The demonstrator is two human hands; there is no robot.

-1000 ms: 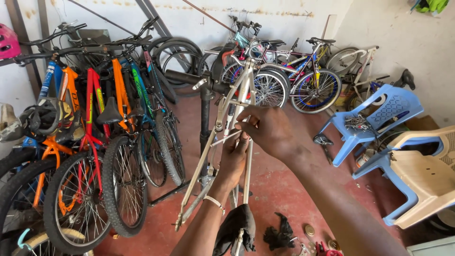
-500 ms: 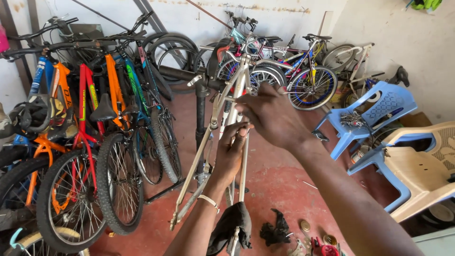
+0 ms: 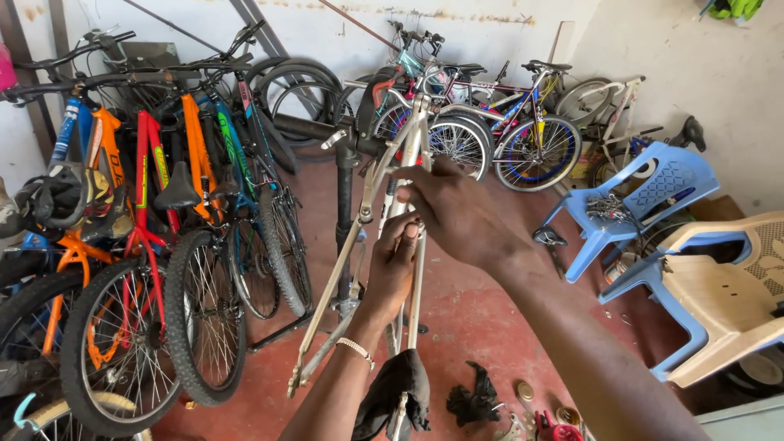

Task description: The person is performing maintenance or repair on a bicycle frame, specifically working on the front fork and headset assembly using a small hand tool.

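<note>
Left hand [image 3: 392, 265]: I see it wrapped round a tube of the bare cream metal bicycle frame [image 3: 359, 245] — clamped in the black stand [image 3: 343, 196].
Right hand [image 3: 461, 216]: fingers on the upper tube — pinching, I think.
Beside: blue plastic chair [image 3: 645, 204].

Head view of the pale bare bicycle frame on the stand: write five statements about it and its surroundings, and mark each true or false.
1. Both hands are on the pale bare metal bicycle frame. True: the left hand and the right hand both touch its tubes.
2. The frame has both wheels fitted. False: it carries no wheels.
3. A dark rag hangs at the frame's near end. True.
4. The blue plastic chair is empty. False: small metal parts lie on its seat.
5. The floor is green. False: it is red.
</note>
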